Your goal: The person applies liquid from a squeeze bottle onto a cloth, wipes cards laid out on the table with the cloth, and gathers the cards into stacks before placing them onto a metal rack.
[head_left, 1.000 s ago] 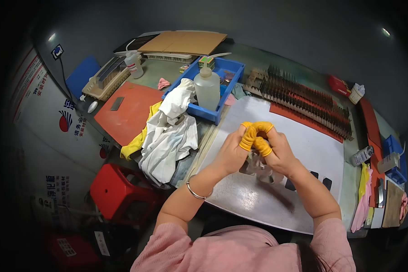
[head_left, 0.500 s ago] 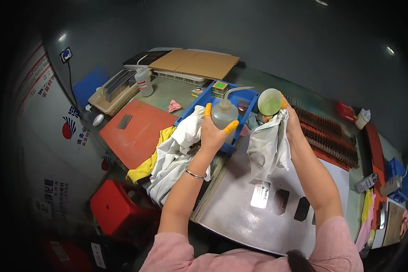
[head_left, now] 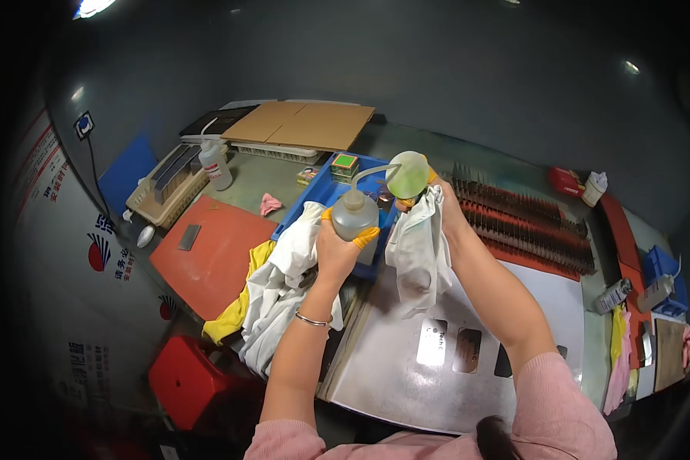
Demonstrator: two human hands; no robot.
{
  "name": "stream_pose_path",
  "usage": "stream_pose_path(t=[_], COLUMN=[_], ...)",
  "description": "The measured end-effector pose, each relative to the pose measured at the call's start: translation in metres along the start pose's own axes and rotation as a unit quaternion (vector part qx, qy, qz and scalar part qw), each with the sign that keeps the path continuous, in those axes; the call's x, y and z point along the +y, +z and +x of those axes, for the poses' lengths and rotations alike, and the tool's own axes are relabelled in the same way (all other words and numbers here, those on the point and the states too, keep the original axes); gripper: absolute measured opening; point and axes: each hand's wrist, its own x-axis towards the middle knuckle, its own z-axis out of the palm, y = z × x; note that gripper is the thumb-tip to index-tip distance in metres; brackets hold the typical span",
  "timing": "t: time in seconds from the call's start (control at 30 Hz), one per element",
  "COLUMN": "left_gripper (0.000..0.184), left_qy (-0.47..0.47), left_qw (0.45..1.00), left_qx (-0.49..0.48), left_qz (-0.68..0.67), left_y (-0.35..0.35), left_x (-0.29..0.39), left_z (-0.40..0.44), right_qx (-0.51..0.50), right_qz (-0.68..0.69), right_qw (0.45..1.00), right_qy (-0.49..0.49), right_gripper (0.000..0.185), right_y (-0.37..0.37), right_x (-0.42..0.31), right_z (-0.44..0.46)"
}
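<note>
My left hand, with yellow finger cots on, is wrapped round a translucent squeeze bottle at the blue tray. The bottle's bent spout reaches a round greenish-white pad. My right hand holds that pad up, together with a white cloth that hangs below it; the fingers are partly hidden behind the pad. Below the cloth, on the white work surface, lie a shiny silver plate, a brownish plate and a dark plate partly behind my right arm.
A blue tray holds small boxes. White cloths and a yellow cloth lie left of it. Racked dark pieces stand at the back right. A red mat, a bottle and a red stool are left.
From joined above the plates, my hands have moved apart and up. The left has taken hold of the bottle; the right has raised the pad and cloth. The spout now meets the pad.
</note>
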Motion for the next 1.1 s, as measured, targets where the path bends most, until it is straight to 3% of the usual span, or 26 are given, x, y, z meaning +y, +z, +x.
stream_pose_path(t=[0.27,0.6,0.67,0.7,0.8,0.83,0.87,0.9,0.93,0.97,1.03,1.07,1.1], left_gripper=[0.064,0.062,0.060,0.060,0.056,0.055,0.054,0.054,0.053,0.053,0.055,0.053,0.050], left_qy=[0.015,0.013,0.008,0.011,0.035,0.052,0.042,0.059,0.064,0.033,0.031,0.038,0.048], left_qw=[1.000,1.000,1.000,1.000,0.999,0.998,0.993,0.995,0.997,0.994,0.998,0.994,0.998], left_qx=[0.027,0.019,0.027,0.016,0.025,0.019,-0.022,-0.006,0.001,-0.026,-0.022,-0.059,-0.037], left_qz=[-0.004,0.006,0.012,0.011,-0.019,-0.025,-0.105,-0.077,-0.043,-0.098,-0.060,-0.078,-0.033], left_y=[0.002,0.003,0.003,0.002,0.002,0.001,0.002,0.003,0.001,0.004,0.001,-0.002,-0.002], left_x=[-0.002,-0.009,-0.009,-0.007,-0.006,-0.007,-0.006,-0.011,-0.017,-0.004,-0.025,-0.041,-0.038], left_z=[0.000,0.000,-0.001,-0.001,-0.002,-0.001,0.001,0.001,0.001,-0.002,0.003,0.009,0.009], right_qx=[-0.057,-0.013,0.034,-0.012,-0.021,-0.086,-0.065,-0.104,-0.078,-0.050,-0.061,0.032,-0.043], right_qz=[0.003,0.041,0.050,0.072,0.075,0.130,0.170,0.177,0.158,0.181,0.154,0.168,0.183], right_qw=[0.998,0.999,0.998,0.997,0.997,0.988,0.982,0.979,0.984,0.982,0.986,0.985,0.981], right_qy=[-0.028,-0.006,-0.009,-0.010,0.000,0.002,0.044,0.019,0.010,0.018,-0.001,0.027,-0.051], right_gripper=[0.026,0.025,0.028,0.028,0.026,0.021,0.022,0.024,0.024,0.023,0.024,0.027,0.029], right_y=[-0.001,0.005,0.008,0.007,0.014,0.007,-0.003,-0.009,-0.006,-0.003,-0.014,-0.002,-0.027], right_x=[-0.001,-0.003,0.000,0.001,-0.004,-0.003,-0.001,0.002,-0.005,-0.012,-0.020,-0.038,-0.031], right_z=[0.003,0.009,0.010,0.010,-0.002,0.001,-0.001,-0.001,-0.011,-0.025,-0.051,-0.088,-0.096])
